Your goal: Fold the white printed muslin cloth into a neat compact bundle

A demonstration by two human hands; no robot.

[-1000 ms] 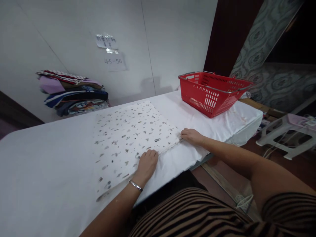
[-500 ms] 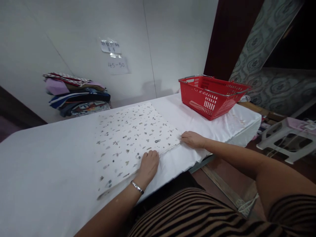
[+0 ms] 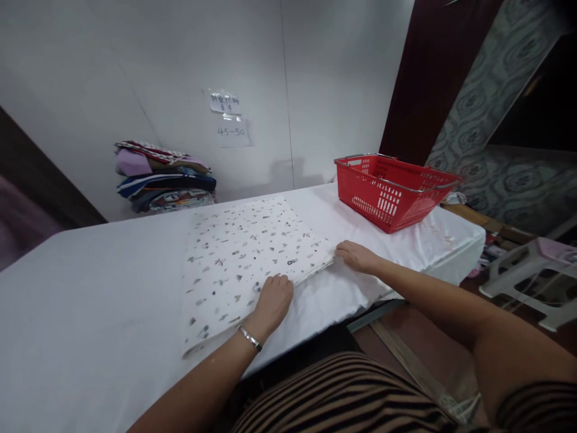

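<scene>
A white cloth (image 3: 247, 252) printed with small grey and brown motifs lies folded flat on the white-covered table (image 3: 112, 300). My left hand (image 3: 274, 300), with a silver bracelet at the wrist, grips the cloth's near edge around its middle, fingers curled over it. At the right near corner my right hand (image 3: 356, 257) pinches the same edge. Between the two hands that edge is slightly raised, and its folded layers show. The undersides of my fingers are hidden.
A red plastic basket (image 3: 392, 201) with metal handles stands at the table's back right. Folded fabrics (image 3: 166, 180) are stacked by the wall at the back left. Paper notes (image 3: 232, 129) are stuck on the wall. A white stool (image 3: 536, 282) stands right of the table.
The camera view has shifted, so the scene appears lower and farther right. Both hands keep their hold on the cloth's near edge, which sits about the same on the table.
</scene>
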